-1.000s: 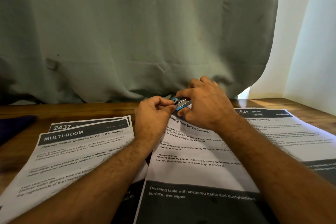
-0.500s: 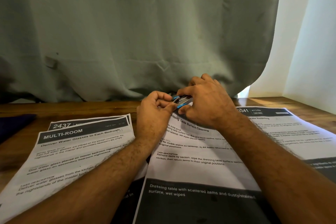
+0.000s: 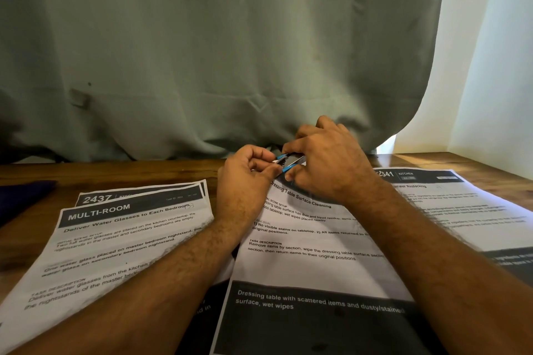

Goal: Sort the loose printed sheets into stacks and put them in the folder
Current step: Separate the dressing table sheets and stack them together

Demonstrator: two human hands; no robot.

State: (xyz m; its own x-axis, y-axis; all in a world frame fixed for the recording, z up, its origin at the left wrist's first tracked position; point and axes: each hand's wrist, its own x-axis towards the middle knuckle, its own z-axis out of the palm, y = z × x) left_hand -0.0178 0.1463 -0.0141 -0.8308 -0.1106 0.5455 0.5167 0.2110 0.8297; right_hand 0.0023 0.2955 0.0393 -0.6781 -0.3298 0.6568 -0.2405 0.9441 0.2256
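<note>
On the desk (image 3: 144, 171), three stacks lie sorted: MULTI-ROOM sheets (image 3: 115, 239), middle stack (image 3: 302, 268), kitchen sheets (image 3: 461, 210). Left hand (image 3: 245, 179) and right hand (image 3: 326, 161) pinch a blue-tipped clip (image 3: 290, 163) at the middle stack's top edge. No folder visible; filing remains.

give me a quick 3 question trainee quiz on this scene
1. True or false: both hands are on the small blue and black tool.
2. Which sheet lies under the tool? A) MULTI-ROOM B) Dressing Table Surface Cleaning C) the kitchen sheet
3. Fill in: the number atop the sheet under the MULTI-ROOM one is ____.

Key
1. True: the left hand and right hand both pinch the tool.
2. B: the middle sheet, between the MULTI-ROOM sheet and the kitchen sheet.
3. 2437, on the lower sheet.
</note>
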